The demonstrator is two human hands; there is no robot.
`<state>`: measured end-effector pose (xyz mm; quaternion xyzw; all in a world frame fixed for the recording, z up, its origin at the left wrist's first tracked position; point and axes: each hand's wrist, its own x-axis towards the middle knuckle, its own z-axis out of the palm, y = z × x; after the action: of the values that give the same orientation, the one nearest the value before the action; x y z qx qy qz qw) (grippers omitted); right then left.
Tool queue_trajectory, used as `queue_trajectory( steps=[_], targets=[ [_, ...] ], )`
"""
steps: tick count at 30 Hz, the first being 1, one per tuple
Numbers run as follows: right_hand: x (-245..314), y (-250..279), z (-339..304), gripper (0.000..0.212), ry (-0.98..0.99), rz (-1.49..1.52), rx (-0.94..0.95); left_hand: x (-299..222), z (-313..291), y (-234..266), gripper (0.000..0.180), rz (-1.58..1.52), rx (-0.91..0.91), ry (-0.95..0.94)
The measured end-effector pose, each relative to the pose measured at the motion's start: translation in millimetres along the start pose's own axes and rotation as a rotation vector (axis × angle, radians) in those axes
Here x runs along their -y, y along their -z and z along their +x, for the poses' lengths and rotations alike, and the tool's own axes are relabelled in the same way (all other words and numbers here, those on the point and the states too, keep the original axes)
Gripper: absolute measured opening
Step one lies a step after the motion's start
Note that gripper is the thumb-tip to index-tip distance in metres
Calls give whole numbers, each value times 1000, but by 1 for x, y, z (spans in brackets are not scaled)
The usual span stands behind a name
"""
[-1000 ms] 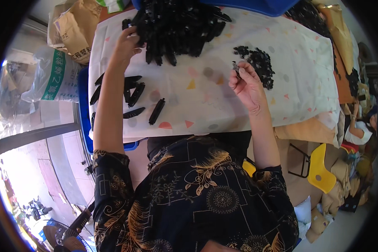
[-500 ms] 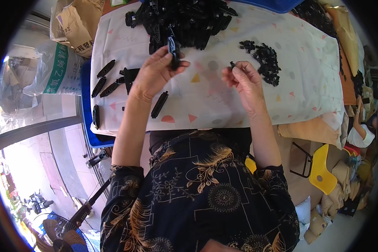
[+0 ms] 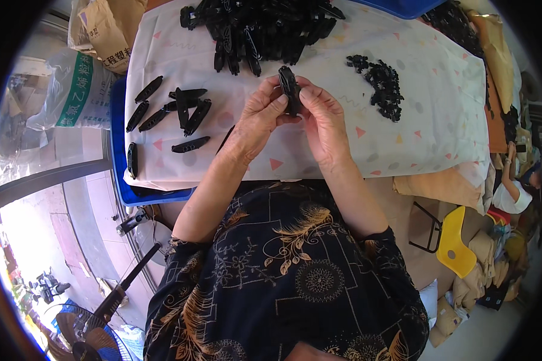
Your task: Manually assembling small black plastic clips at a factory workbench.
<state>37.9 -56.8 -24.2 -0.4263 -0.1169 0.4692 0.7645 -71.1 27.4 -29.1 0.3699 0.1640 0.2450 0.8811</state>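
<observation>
Item held: one elongated black plastic part [image 3: 289,90], glossy on its upper face, raised above the bench between the fingers of both hands.

Long axis: runs roughly away from the wearer, the far end leaning slightly to the left; the far tip projects beyond both thumbs, while the near end sits down between the two sets of fingers.

Left hand [image 3: 258,119]: fingers closed on the part's left side, thumb laid along its near half.

Right hand [image 3: 327,119]: fingers bent in from the right, thumb and fingertips against the part's right edge. Whether a smaller piece is also pinched there cannot be told.

Nearer hand: neither; both touch the part, one on each long side, so the line between the thumbs crosses the long axis.

Pile of like black parts [image 3: 265,39]: beyond the fingers, mostly to the left of the held part's far tip, well clear of it.

Heap of small black pieces [image 3: 385,87]: right of the right fingers, apart from them and nearest to that hand.

Loose black parts [image 3: 197,117]: several, left of the left fingers, lying at mixed angles, some crossing one another. One more dark part [image 3: 224,139] shows in part just beside the left wrist.

Bench [image 3: 421,135]: beneath the fingers, covered with a white cloth patterned with coloured shapes.

Blue bin [image 3: 119,129]: far left of the left fingers, at the bench's edge.
</observation>
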Motion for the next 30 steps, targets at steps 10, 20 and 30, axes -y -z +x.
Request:
queue_trajectory(
  steps=[10,20,30],
  targets=[
    [-2,-3,-6,4,20,0,-52,7,-1,-4,34,162,0,-23],
    [-3,1,-5,8,112,-264,-16,13,-2,-6,44,556,-1,-132],
    [23,17,-8,9,107,-633,138,6,-8,-6,60,496,30,-3]
  ],
)
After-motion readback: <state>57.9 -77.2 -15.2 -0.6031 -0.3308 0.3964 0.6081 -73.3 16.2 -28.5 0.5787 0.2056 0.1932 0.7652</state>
